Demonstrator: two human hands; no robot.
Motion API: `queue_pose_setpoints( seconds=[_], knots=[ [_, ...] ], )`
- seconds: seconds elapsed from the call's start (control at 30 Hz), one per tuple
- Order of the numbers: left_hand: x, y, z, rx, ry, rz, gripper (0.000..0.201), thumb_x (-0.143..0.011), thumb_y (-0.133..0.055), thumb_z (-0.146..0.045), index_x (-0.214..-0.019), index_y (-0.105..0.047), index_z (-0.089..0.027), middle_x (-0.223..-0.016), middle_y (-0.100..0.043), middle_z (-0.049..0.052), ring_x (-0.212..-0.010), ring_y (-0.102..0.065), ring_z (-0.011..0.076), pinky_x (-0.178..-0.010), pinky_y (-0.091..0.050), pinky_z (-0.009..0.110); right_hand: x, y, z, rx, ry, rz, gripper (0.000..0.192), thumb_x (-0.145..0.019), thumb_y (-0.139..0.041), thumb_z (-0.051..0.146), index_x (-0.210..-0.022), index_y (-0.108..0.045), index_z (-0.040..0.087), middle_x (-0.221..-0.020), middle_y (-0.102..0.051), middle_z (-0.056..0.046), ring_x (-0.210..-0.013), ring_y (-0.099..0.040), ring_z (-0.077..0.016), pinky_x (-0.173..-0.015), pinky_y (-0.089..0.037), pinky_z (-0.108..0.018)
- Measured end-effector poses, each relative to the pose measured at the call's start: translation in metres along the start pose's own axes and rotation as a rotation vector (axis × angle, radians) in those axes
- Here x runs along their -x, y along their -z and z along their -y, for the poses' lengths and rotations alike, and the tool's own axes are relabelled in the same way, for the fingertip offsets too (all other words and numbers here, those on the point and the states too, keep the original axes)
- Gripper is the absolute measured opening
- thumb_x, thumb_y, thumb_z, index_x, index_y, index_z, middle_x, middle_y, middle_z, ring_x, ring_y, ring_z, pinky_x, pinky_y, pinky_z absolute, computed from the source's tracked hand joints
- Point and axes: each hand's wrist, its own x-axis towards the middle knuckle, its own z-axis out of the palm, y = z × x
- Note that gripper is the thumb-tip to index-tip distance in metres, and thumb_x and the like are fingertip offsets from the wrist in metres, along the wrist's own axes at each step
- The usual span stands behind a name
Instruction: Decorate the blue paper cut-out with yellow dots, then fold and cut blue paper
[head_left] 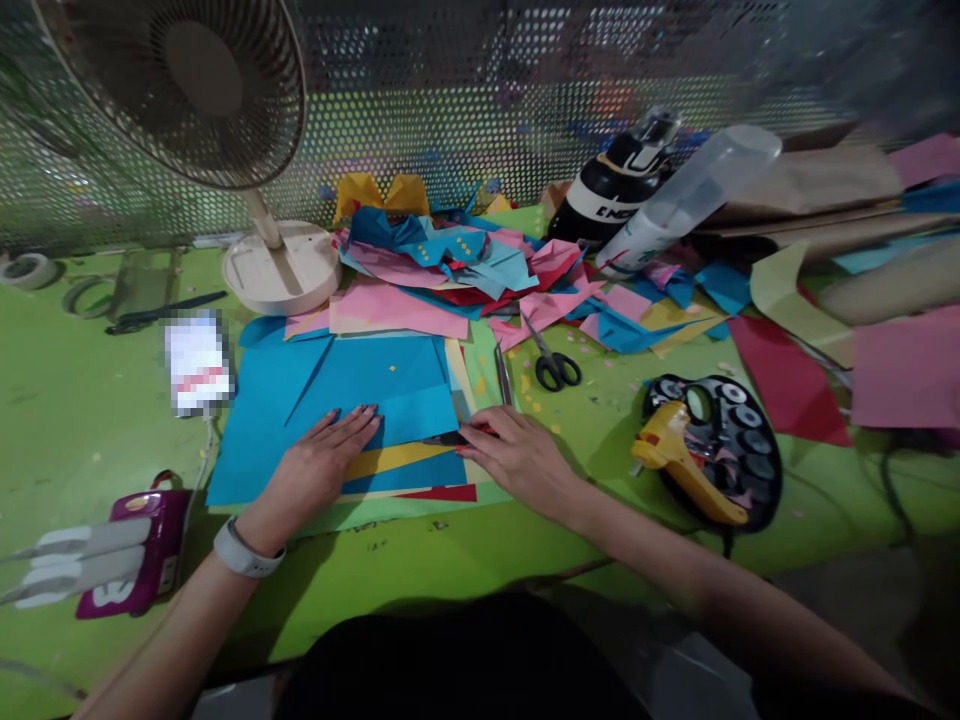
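My left hand [326, 455] lies flat with its fingers stretched out on a blue sheet of paper [375, 385]. Under that sheet, yellow, blue, red and pale green papers show at the front edge. At the sheet's right edge my right hand [517, 455] is closed, its fingers curled round a dark-bladed tool [446, 438] with some red on it. The tool points left along the sheet's lower edge; its exact kind is mostly hidden. Just beyond that hand lies a slim metal tool [502, 375], and farther right a pair of black-handled scissors [557, 370].
Crumpled paper scraps [465, 265] pile up behind. A fan [281, 270] stands back left, near a phone [199, 365] on a cable and a purple power block [142, 550]. To the right are a yellow glue gun [667, 440] on a black tray, a black bottle [611, 195] and a clear bottle [694, 190].
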Motion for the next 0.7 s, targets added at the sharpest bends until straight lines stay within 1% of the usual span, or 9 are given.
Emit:
queue_pose_setpoints(
  seconds=[0.07,0.27,0.4,0.53,0.6,0.7],
  knots=[
    [0.000,-0.001,0.000,0.008,0.001,-0.004,0.058,-0.088,-0.031,-0.002,-0.144,-0.034,-0.017,-0.149,-0.038,0.005,-0.137,-0.033,0.0173,-0.113,-0.032,0.042,0.001,-0.001,0.000,-0.013,0.001,0.013,0.025,-0.094,-0.050,0.030,-0.101,-0.067,0.012,-0.093,-0.060,-0.011,-0.082,-0.056,-0.0201,-0.064,-0.051,-0.032],
    [0.000,-0.001,0.000,0.009,0.005,0.011,0.058,-0.087,-0.030,-0.001,-0.143,-0.035,-0.016,-0.149,-0.038,0.006,-0.138,-0.033,0.0167,-0.113,-0.032,0.042,0.007,0.002,-0.002,-0.053,-0.005,0.042,0.027,-0.094,-0.050,0.029,-0.109,-0.064,0.012,-0.093,-0.061,-0.012,-0.083,-0.057,-0.0207,-0.063,-0.050,-0.032],
    [0.000,-0.001,0.000,0.021,-0.002,0.019,0.058,-0.088,-0.031,-0.002,-0.143,-0.035,-0.018,-0.150,-0.035,0.006,-0.139,-0.031,0.0172,-0.114,-0.031,0.043,0.003,0.003,-0.001,-0.061,-0.021,0.023,0.028,-0.095,-0.047,0.030,-0.106,-0.065,0.012,-0.093,-0.060,-0.012,-0.081,-0.057,-0.0202,-0.064,-0.051,-0.032],
    [0.000,0.003,-0.002,0.031,-0.042,-0.012,0.051,-0.092,-0.034,-0.010,-0.142,-0.038,-0.023,-0.152,-0.031,0.006,-0.140,-0.027,0.0204,-0.115,-0.027,0.046,0.000,0.003,0.002,-0.056,-0.025,0.011,0.026,-0.095,-0.047,0.030,-0.102,-0.066,0.013,-0.091,-0.060,-0.011,-0.080,-0.057,-0.0197,-0.065,-0.051,-0.031],
    [0.001,0.005,-0.006,0.032,-0.070,-0.022,0.048,-0.094,-0.035,-0.013,-0.140,-0.040,-0.025,-0.151,-0.033,0.005,-0.140,-0.026,0.0207,-0.115,-0.026,0.047,0.000,0.005,0.003,-0.049,-0.034,0.003,0.025,-0.094,-0.049,0.029,-0.102,-0.066,0.013,-0.090,-0.060,-0.011,-0.081,-0.057,-0.0199,-0.066,-0.051,-0.031],
    [0.001,0.008,-0.012,0.043,-0.104,-0.019,0.044,-0.096,-0.037,-0.020,-0.140,-0.040,-0.024,-0.149,-0.037,0.006,-0.139,-0.030,0.0203,-0.115,-0.027,0.046,0.001,0.007,0.003,-0.036,-0.046,0.008,0.026,-0.094,-0.049,0.029,-0.103,-0.066,0.013,-0.091,-0.060,-0.011,-0.082,-0.058,-0.0199,-0.068,-0.052,-0.032]
  ],
)
